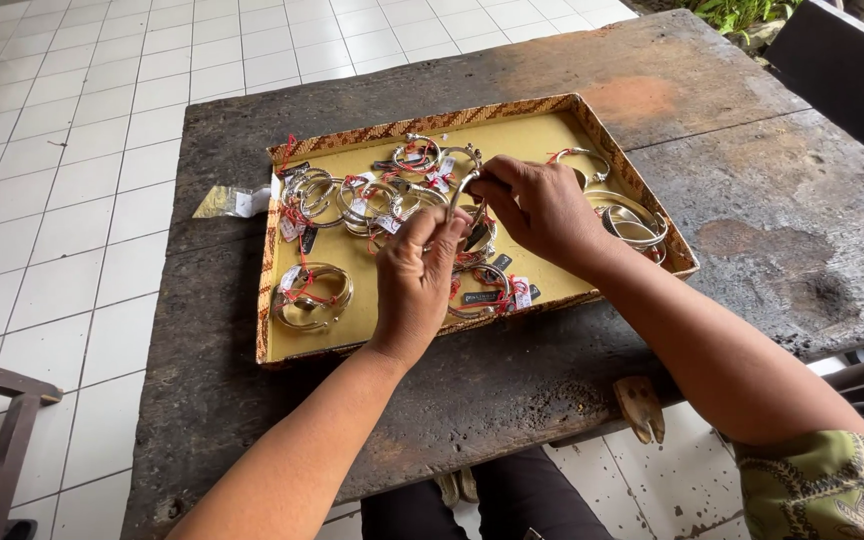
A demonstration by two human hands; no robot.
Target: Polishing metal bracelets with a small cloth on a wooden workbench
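On a weathered wooden table (pixel 732 200), white floor tiles (pixel 72 150) around.

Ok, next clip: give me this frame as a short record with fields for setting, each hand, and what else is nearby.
setting: dark worn wooden table over white tiled floor
left hand: pinching a silver bangle above the tray
right hand: grip on the same bangle
tray: shallow, yellow-lined, woven-pattern rim, holding many tagged silver bangles
nearby: small clear packet left of the tray
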